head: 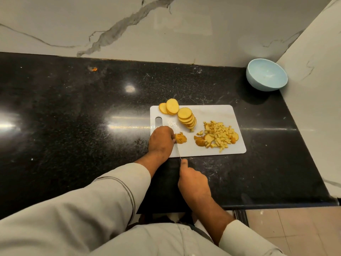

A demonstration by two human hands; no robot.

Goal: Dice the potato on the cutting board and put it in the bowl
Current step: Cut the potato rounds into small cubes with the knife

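Note:
A white cutting board (217, 111) lies on the black counter. On it are a fanned row of potato slices (186, 116), a pile of diced potato (218, 135) at the right, and a small partly cut piece (181, 138) near the front left. My left hand (160, 140) holds that piece down with curled fingers. My right hand (192, 182) grips the knife handle, and the thin blade (178, 151) runs forward to the piece beside my left fingers. The light blue bowl (266, 74) sits apart in the far right corner and looks empty.
The black granite counter (73, 117) stretches wide to the left of the board. Marble walls rise behind and at the right, boxing in the bowl's corner. The counter's front edge runs just below my right wrist, with tiled floor (295, 228) at the lower right.

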